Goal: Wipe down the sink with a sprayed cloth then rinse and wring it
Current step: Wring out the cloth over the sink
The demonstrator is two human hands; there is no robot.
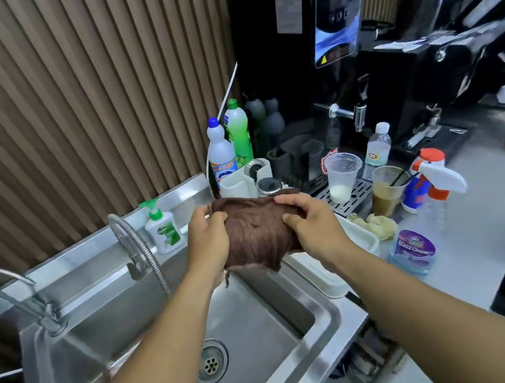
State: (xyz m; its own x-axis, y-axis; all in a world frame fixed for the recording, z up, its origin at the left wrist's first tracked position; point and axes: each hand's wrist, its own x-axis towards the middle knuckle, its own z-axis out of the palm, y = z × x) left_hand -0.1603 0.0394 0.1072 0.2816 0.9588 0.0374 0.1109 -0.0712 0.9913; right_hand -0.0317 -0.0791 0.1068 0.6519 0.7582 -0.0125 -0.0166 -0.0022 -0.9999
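Both arms stretch over the sink [328, 313]. The left hand [208, 236] and right hand [311, 225] each hold the cloth [258, 232] in a curled grip. The spray bottle [414, 251] label is too blurred to read.

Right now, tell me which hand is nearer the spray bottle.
Right. The right hand grips the cloth on the spray bottle side; the left hand grips its opposite edge.

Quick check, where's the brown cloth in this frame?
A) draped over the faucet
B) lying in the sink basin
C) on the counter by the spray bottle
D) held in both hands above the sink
D: the left hand and right hand each grip a side of the brown cloth, which hangs in the air over the sink.
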